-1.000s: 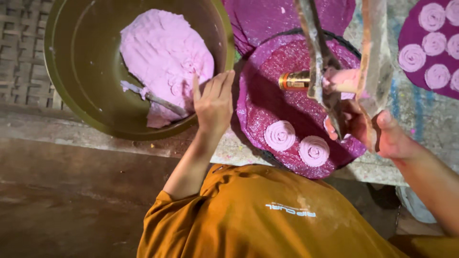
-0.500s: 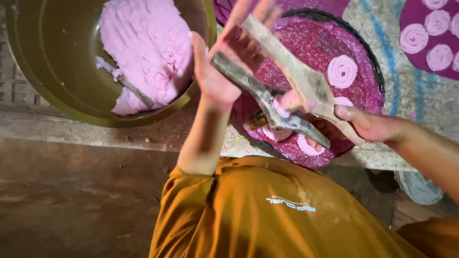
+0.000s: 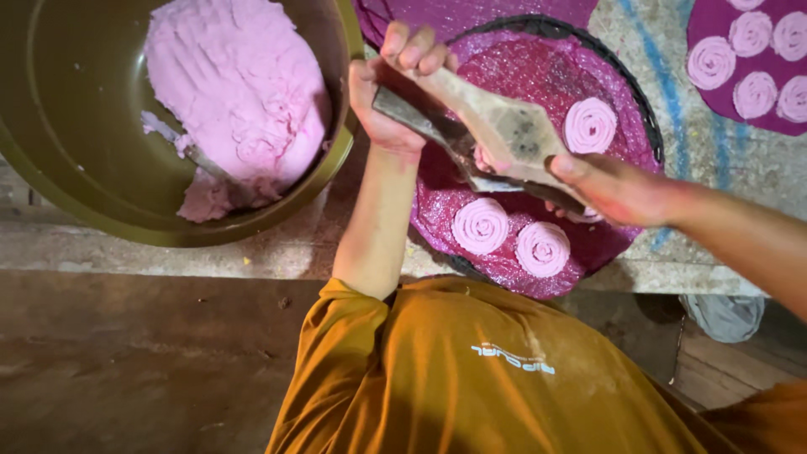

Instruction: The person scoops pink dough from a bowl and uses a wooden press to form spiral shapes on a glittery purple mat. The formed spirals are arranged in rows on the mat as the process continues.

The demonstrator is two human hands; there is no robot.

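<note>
I hold a wooden two-handled press [image 3: 496, 134] above a round purple plate [image 3: 538, 59]. My left hand [image 3: 391, 88] grips its far handle ends. My right hand [image 3: 609, 189] is closed around the near end. Three pink dough spirals lie on the plate: one at its right [image 3: 590, 124] and two at its near edge [image 3: 480, 225] [image 3: 542, 249]. A big olive bowl [image 3: 84, 193] to the left holds a mass of pink dough [image 3: 239, 92] with a spoon [image 3: 197, 155] stuck in it.
A second purple plate [image 3: 706, 50] with several pink spirals sits at the far right. The plates and bowl rest on a stone ledge [image 3: 252, 256] with a blue stripe. A brown floor lies below it. My orange shirt [image 3: 504, 370] fills the near foreground.
My left hand left the bowl rim and took hold of the press handles. The press swung from upright to lying across the plate. A third spiral now shows on the plate.
</note>
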